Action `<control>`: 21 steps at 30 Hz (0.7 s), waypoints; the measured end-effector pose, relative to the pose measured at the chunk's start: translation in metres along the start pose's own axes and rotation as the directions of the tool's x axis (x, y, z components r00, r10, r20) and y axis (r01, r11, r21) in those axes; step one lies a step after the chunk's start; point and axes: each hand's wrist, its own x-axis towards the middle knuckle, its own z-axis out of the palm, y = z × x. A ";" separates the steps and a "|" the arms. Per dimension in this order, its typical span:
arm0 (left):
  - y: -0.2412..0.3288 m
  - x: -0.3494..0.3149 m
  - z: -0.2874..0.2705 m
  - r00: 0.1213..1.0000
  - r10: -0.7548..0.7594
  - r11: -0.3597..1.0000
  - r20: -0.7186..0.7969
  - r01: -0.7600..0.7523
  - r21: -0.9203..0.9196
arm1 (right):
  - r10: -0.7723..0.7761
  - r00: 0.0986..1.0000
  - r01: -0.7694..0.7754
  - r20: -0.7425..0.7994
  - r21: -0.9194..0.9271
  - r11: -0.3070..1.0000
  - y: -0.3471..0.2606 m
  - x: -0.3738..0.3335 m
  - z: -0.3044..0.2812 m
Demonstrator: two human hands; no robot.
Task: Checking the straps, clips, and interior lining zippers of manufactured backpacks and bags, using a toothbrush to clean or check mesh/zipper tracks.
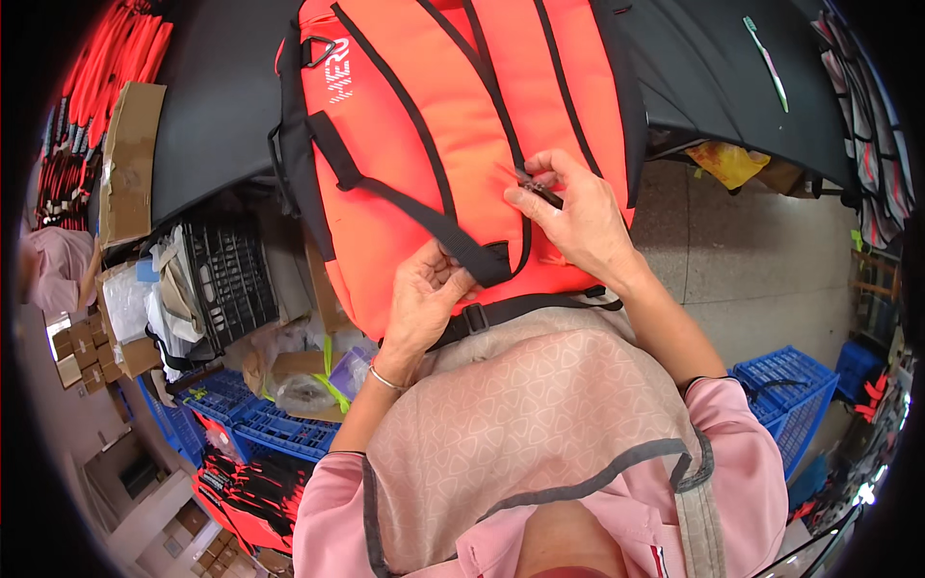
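Observation:
A bright orange-red backpack (385, 144) with black trim lies on the black-covered table, its padded shoulder straps facing up. My left hand (424, 294) is closed at the lower end of one shoulder strap, pinching the black webbing strap (409, 212) that runs up the bag's left side. My right hand (583, 212) is closed on a small dark tool (544, 193) that looks like thread snips, held over the black edging of the shoulder strap. Its tip lies close to the fabric; whether it touches cannot be made out.
A toothbrush (766, 63) lies on the black table (694, 58) at the far right. Blue crates (785, 385) stand low on both sides. At left are a cardboard piece (133, 164), a black crate (231, 279) and hanging orange-red pieces (120, 48). Another person (60, 268) is at the left edge.

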 end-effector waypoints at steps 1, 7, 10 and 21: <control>-0.008 -0.001 -0.005 0.999 0.045 0.999 0.010 -0.045 -0.023 | 0.071 0.997 -0.076 0.031 0.173 0.982 0.000 0.002 -0.001; 0.004 0.018 0.014 0.999 0.002 0.977 0.046 0.008 -0.214 | 0.086 0.994 -0.107 0.066 0.486 0.867 -0.024 0.014 -0.016; 0.011 0.020 0.012 0.968 -0.086 0.980 0.238 0.125 -0.154 | 0.040 0.997 -0.062 0.063 0.416 0.907 -0.026 0.018 -0.019; 0.016 0.053 0.012 0.282 0.824 -0.197 0.491 -0.670 0.716 | 0.041 0.971 -0.159 0.236 0.505 0.849 0.000 0.058 0.003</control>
